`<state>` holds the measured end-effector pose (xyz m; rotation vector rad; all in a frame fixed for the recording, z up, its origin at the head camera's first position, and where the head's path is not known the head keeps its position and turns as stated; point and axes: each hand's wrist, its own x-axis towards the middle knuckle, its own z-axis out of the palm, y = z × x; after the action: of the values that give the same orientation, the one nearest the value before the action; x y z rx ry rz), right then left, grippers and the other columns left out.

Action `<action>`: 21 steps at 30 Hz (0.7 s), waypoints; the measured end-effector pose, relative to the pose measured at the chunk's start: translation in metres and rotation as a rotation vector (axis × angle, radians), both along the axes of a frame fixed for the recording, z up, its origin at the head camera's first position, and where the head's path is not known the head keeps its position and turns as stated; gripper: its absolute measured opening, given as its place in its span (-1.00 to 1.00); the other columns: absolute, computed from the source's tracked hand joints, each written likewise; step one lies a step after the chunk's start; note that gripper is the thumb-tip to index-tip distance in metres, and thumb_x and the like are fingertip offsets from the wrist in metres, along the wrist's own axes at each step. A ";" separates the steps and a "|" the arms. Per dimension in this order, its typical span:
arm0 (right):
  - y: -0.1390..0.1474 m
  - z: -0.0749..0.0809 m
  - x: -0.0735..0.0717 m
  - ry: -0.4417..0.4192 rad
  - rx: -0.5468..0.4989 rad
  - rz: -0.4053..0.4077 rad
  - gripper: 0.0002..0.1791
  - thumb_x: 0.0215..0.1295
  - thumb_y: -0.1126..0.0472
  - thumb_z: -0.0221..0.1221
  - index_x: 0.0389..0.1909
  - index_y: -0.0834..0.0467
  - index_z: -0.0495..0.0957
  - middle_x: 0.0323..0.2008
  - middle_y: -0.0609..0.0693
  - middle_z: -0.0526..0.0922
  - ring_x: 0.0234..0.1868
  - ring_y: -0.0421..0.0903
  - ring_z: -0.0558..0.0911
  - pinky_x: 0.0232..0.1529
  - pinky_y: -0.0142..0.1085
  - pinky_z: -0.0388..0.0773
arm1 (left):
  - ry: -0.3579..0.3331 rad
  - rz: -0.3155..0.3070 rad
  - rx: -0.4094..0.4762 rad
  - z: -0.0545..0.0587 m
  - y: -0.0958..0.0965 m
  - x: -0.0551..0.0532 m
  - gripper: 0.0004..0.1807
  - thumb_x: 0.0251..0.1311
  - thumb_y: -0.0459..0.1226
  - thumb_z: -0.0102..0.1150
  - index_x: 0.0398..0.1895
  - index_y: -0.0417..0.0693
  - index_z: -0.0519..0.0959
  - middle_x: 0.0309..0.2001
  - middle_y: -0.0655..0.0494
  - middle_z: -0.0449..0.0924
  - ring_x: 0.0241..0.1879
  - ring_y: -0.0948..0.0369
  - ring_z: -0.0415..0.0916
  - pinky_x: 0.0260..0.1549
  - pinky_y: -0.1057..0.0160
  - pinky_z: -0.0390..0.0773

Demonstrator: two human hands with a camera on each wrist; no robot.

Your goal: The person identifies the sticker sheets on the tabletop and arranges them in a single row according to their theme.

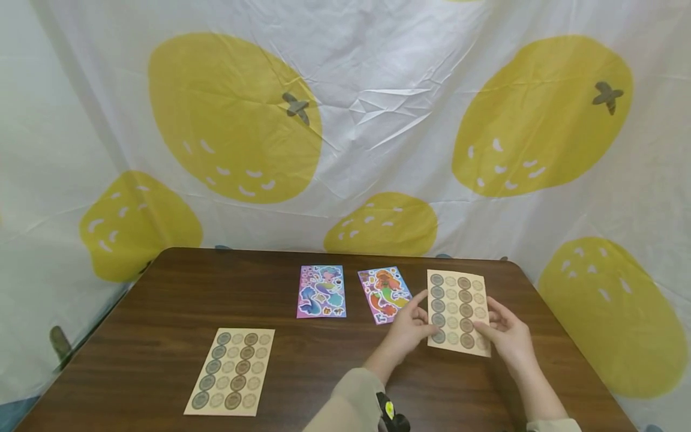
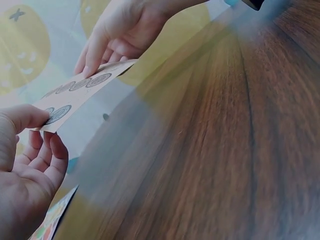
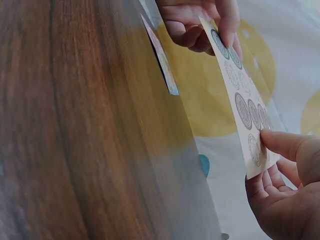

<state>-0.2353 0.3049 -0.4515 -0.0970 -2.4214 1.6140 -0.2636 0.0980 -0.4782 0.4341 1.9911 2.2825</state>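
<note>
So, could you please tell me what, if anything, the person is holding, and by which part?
A cream sheet with round designs: the left hand pinches its left edge and the right hand its right edge, both around its lower half.

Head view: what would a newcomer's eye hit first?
Probably the big yellow fruit prints on the white cloth behind the table. Next, the pale sheet of round prints, held up between left hand and right hand over the table's right side. Then two vivid mermaid sheets, lying toward the table's far edge, near the middle.
</note>
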 end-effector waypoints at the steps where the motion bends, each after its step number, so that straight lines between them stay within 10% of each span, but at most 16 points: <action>1: 0.000 0.000 0.000 0.002 -0.007 0.011 -0.23 0.18 0.34 0.30 0.39 0.30 0.20 -0.24 0.06 0.55 -0.35 -0.32 0.55 -0.36 -0.42 0.58 | 0.003 -0.005 0.005 0.000 -0.002 0.000 -0.11 -0.12 -0.62 0.29 0.39 -0.07 0.28 -0.51 0.17 0.38 -0.57 0.35 0.37 -0.53 0.46 0.44; 21: -0.009 0.009 0.010 -0.021 -0.064 0.137 -0.10 0.13 0.30 0.34 0.45 0.22 0.09 -0.35 0.05 0.61 -0.39 -0.17 0.61 -0.32 -0.36 0.59 | -0.022 -0.168 0.114 0.008 -0.026 0.005 0.07 -0.18 -0.72 0.18 0.49 0.01 0.08 -0.53 0.11 0.48 -0.57 0.27 0.46 -0.51 0.41 0.51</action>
<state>-0.2254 0.2958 -0.4420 0.0420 -2.4404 1.7569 -0.2590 0.0717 -0.4705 0.5599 1.7479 2.2934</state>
